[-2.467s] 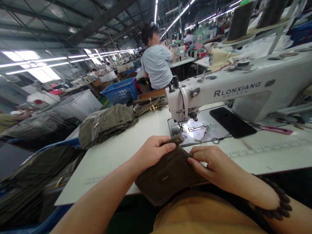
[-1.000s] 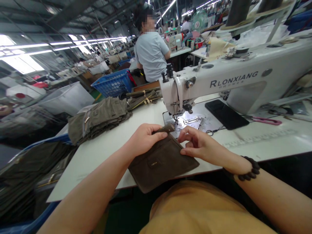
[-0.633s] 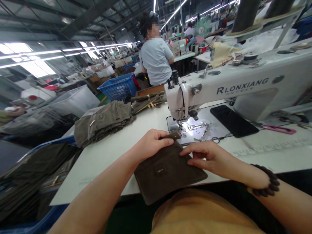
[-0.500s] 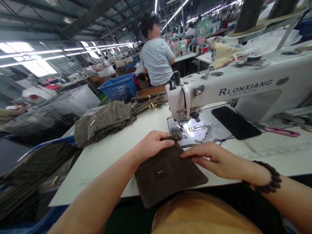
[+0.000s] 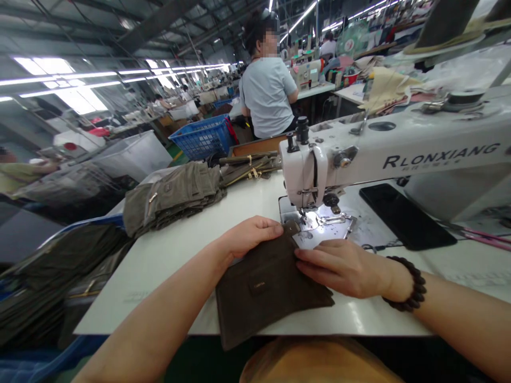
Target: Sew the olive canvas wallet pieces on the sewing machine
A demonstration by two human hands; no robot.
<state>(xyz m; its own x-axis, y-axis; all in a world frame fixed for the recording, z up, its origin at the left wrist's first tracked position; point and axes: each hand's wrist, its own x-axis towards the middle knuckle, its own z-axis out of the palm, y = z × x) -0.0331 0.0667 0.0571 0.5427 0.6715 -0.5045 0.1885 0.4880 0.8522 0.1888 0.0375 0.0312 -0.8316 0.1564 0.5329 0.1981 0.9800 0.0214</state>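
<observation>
A dark olive-brown fabric panel with a small sewn patch lies at the table's front edge, its lower corner hanging over. My left hand grips its upper left edge, thumb on top and the fingers partly hidden. On the right side, my right hand pinches the panel's edge between thumb and fingers. A narrow tab at the panel's top end sits close to the lit needle area of the white sewing machine. Whether the tab is under the presser foot I cannot tell.
Stacked olive fabric pieces with zippers lie on the table at left. More dark pieces fill a blue bin lower left. Right of the needle are a black phone and pink-handled scissors. A co-worker is beyond.
My right fingers have curled in and closed on the panel's right edge, where the index finger lay stretched out before. The panel's right side has bent, and the view has shifted slightly.
</observation>
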